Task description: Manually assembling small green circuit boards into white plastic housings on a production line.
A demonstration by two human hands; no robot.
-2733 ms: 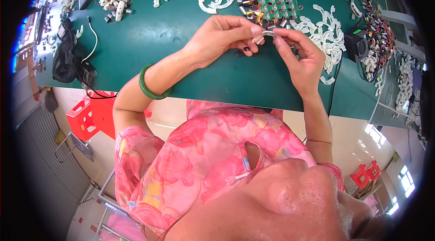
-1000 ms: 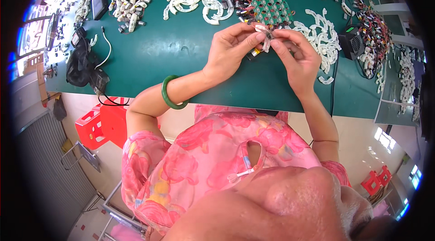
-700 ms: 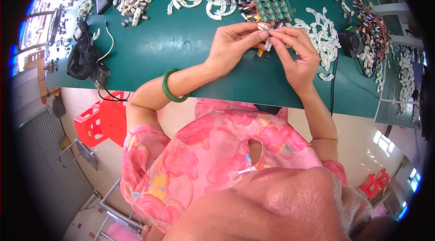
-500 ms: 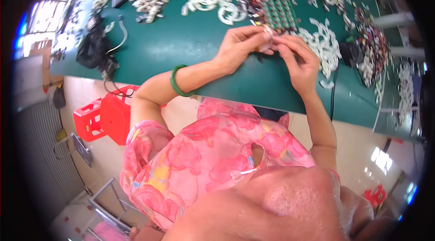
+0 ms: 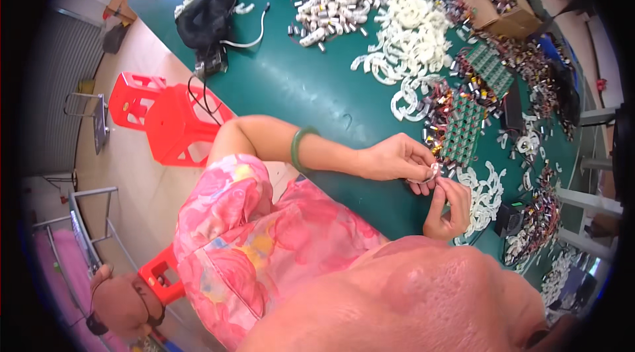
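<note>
Two hands meet over the green counter (image 5: 311, 94) | small white part (image 5: 434, 170) pinched by left hand (image 5: 397, 159) and right hand (image 5: 450, 206) fingertips | green component board (image 5: 461, 130) at 12 o'clock of it, just beside.

Small white part (image 5: 433, 170) mostly hidden by fingers (image 5: 423, 165); shape too small to tell.

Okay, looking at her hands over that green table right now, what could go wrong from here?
1. The small white part is pinched between the left hand and right hand above the green table; if it slips, it may vanish among the white curved pieces nearby.
2. The green circuit board with loose components lies just beyond the hands; a reach could knock it.
</note>
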